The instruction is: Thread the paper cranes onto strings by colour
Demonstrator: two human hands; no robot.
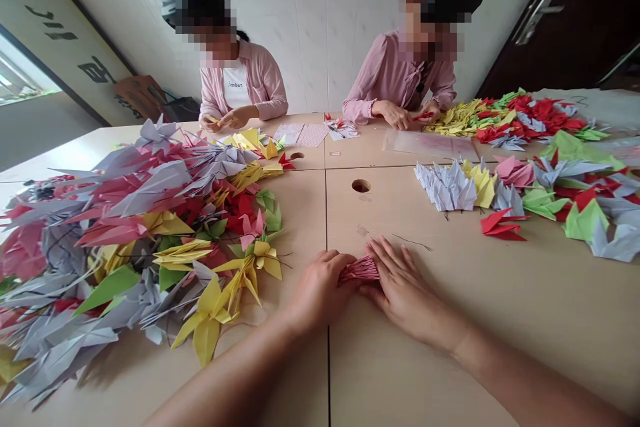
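Note:
Between my two hands, just above the table, is a tightly pressed bundle of folded pink paper [362,269] with many thin pleat-like edges. My left hand [323,287] is closed around its left end, fingers curled over it. On the right end, my right hand [395,280] presses with its fingers fairly straight and the thumb below, so the bundle sits between thumb and fingers. Parts of the bundle are hidden by both hands. A thin dark thread [413,241] lies on the table beyond my right fingertips.
A large heap of coloured folded-paper pieces [150,193] covers the left side. White pieces [447,185], a red piece [503,225] and mixed ones lie at the right. Opposite sit two people [273,80] [370,80], handling paper. The table [480,320] has a round hole [361,185].

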